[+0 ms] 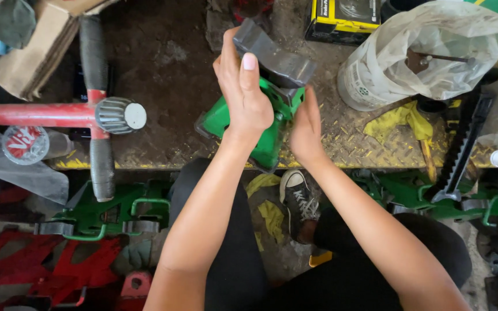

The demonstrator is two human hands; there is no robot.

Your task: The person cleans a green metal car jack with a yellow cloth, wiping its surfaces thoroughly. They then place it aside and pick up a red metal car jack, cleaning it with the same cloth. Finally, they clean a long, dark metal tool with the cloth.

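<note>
A green metal jack body (272, 124) stands on the steel tread-plate bench (162, 63) in front of me. A dark grey curved saddle piece (275, 56) sits on its top. My left hand (243, 92) grips that grey piece from the near side, thumb up against it. My right hand (306, 129) presses flat against the right side of the green body. Part of the green body is hidden behind both hands.
A red jack handle with a black grip (96, 109) lies at left, beside cardboard (30, 52). A white plastic bag over a tub (427, 57), a yellow box (344, 20) and a yellow rag (402, 118) lie at right. Green and red jack frames (110, 213) rest below.
</note>
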